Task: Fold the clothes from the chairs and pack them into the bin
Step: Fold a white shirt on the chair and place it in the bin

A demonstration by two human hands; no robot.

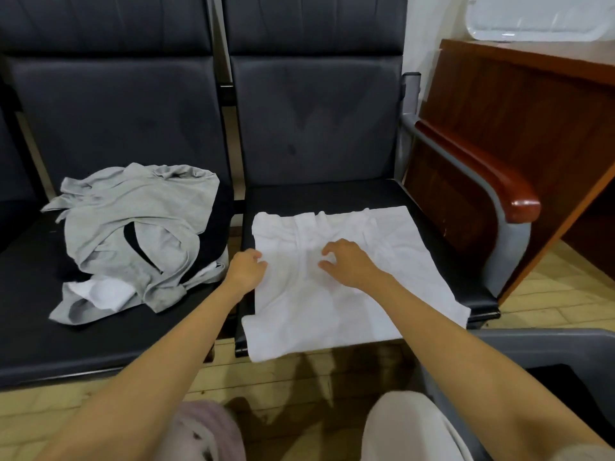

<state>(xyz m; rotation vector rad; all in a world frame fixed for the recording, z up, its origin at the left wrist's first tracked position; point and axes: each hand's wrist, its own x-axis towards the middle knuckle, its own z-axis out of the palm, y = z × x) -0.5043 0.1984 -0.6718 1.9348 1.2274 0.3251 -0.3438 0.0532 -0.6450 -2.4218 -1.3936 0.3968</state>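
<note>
White first, by the look of it: working on the white garment (349, 304), spread flat on the seat of the right chair (332, 194) and hanging its near hem off the front edge. Basically using the seat as a folding table, for getting cleaner creases than folding in mid-air.

Pinching the garment's left edge with the left hand (244, 271), fingers curled in tight right at the border. Probably getting that side ready for flipping over toward the middle.

Resting the right hand (346, 261) mid-cloth, fingers arched like a claw, tips touching the fabric, thumb held apart. Not managing to tell whether it's actually gripping a fold there or only anchoring. Guessing anchoring, to stop any sliding on the slick-looking upholstery during the flip.

Leaving the crumpled grey garment (133, 207) heaped on the left chair (100, 128) for now, with a bit of white cloth (100, 291) poking out at its near side and something black (216, 227) lying under its right side.

Keeping the grey bin (539, 341) parked at the near right, just beside the right chair, making the packing a short swing over. Only seeing part of it from here, so not guessing at its contents. Still looking early in the job, judging by that untouched pile.
</note>
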